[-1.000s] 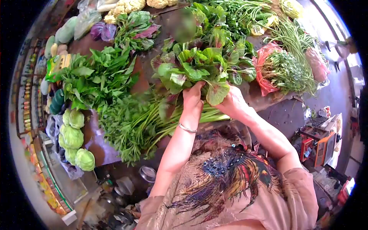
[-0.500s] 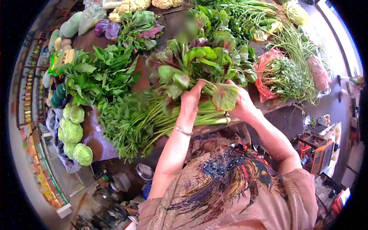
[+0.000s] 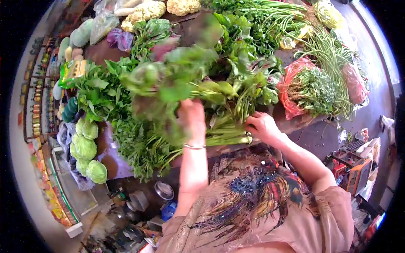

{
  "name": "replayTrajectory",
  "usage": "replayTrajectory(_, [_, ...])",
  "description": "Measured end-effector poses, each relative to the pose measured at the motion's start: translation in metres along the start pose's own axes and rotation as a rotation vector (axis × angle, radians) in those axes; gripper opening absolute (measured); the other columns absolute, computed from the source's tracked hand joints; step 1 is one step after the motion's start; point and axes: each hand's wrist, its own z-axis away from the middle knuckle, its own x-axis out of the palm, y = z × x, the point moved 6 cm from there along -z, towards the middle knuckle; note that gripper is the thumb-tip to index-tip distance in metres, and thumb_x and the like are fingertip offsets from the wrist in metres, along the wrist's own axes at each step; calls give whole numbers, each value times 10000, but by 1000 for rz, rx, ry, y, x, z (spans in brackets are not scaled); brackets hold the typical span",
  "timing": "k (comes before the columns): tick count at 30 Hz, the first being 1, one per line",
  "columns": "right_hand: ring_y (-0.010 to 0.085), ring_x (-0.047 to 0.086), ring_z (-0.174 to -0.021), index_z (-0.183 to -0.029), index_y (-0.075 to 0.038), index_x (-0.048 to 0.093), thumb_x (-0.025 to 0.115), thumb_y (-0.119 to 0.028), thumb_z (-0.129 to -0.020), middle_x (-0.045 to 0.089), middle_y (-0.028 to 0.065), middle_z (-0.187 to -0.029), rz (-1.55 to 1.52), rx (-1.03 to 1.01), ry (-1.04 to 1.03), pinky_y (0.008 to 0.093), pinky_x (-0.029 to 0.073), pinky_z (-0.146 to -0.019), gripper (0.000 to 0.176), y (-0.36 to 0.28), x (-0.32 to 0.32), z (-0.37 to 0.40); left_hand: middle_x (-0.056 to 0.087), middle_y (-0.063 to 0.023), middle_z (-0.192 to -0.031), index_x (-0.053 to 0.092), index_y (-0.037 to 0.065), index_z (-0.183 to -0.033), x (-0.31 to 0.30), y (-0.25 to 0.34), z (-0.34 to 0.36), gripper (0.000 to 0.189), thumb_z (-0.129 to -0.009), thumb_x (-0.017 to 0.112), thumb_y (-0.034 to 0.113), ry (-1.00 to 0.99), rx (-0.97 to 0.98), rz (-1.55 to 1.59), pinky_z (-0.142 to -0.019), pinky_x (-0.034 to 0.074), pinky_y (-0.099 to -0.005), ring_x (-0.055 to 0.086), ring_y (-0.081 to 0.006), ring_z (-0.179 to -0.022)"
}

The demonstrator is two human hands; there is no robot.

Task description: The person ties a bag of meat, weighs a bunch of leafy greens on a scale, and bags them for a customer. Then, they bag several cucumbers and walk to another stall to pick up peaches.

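Note:
My left hand (image 3: 192,116) is closed around the stems of a bunch of red-and-green amaranth (image 3: 168,86), whose leaves are smeared by motion over the left part of the pile. Close to the stem ends of other amaranth (image 3: 244,95), my right hand (image 3: 262,125) has its fingers curled together. What lies between those fingertips, if anything, is too small to make out. Just below both hands, long pale-green celery stalks (image 3: 230,134) lie along the table's front edge, their leafy tops to the left.
Dark leafy greens (image 3: 101,84) and cabbages (image 3: 84,147) lie on the left. To the right are a red plastic bag (image 3: 291,95) with greens in it and long beans (image 3: 327,63). Cauliflowers (image 3: 147,13) and a purple cabbage (image 3: 120,39) sit at the back.
My left hand has moved left and slightly down with the amaranth bunch, away from the right hand. My right hand has dropped lower, and its fingers have curled in.

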Motion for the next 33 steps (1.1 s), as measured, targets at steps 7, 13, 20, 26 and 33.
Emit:
replayTrajectory(7, [371, 616, -804, -980, -52, 625, 679, -266, -761, 610, 178, -848, -29, 132, -145, 453, 497, -714, 311, 11, -36, -26, 598, -86, -1119, 527, 76, -1209, -19, -17, -23, 270, -960, 511, 179, -289, 35, 67, -757, 521, -315, 588, -188, -956])
replayTrajectory(13, [361, 608, -870, -1070, -61, 609, 670, -221, -786, 594, 175, -957, -97, 125, -274, 435, 502, -751, 331, -3, -58, -10, 595, -90, -1014, 530, 61, -1150, 25, 43, 30, 276, -934, 566, 230, -243, -194, 155, -645, 534, -358, 605, -200, -824])
replayTrajectory(20, [278, 629, -772, -935, -16, 640, 622, -115, -816, 612, 140, -854, -438, 162, -144, 347, 505, -682, 156, -23, -93, -16, 591, -102, -1013, 505, 48, -1187, 11, 63, 23, 417, -899, 605, 332, -715, 79, 110, -864, 469, -427, 573, -222, -942])
replayTrajectory(26, [310, 638, -802, -1034, -23, 635, 637, -203, -845, 643, 157, -874, -580, 6, -299, 374, 508, -717, 261, -57, -85, -38, 567, -121, -1155, 509, 102, -1251, 30, 70, 15, 411, -920, 534, 345, -561, -2, 83, -915, 447, -432, 549, -263, -1064])
replayTrajectory(33, [271, 427, -1249, -1338, -98, 461, 632, -378, -870, 464, 147, -1351, -942, 29, -420, 367, 331, -1059, 572, -63, -79, -45, 553, -126, -1077, 500, 80, -1202, 132, 83, 99, 456, -882, 583, 395, -597, -378, -65, -920, 430, -449, 532, -276, -1031])
